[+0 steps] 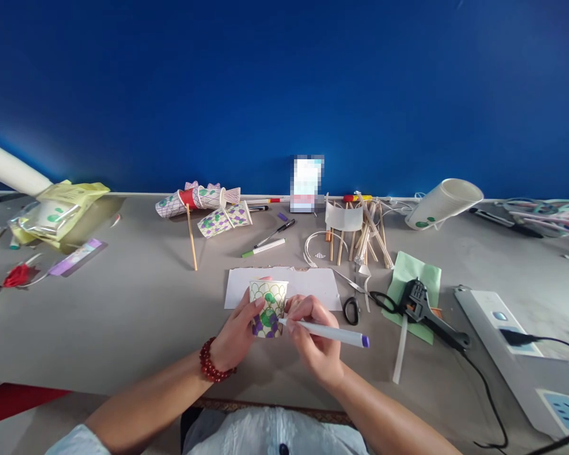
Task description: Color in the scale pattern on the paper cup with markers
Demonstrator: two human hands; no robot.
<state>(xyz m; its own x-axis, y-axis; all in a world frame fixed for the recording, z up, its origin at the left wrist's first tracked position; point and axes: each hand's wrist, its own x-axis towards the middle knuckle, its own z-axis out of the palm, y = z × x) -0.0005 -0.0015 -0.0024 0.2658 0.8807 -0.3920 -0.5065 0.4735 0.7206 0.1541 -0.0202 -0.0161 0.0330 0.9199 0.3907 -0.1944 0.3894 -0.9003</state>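
Shirt (277,436) nearest; L hand (239,332) around cup (268,298), R hand (317,344) w/ marker (339,333) in pen grip

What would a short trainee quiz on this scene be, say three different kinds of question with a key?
1. Multiple choice: the left hand holds
A) scissors
B) a paper cup
C) a ruler

2. True or false: the marker in the right hand has its purple end against the cup.

3. Fill the gap: the glue gun lies partly on a ____ sheet.

Key:
1. B, a paper cup.
2. False; the purple end points away from the cup.
3. Green.
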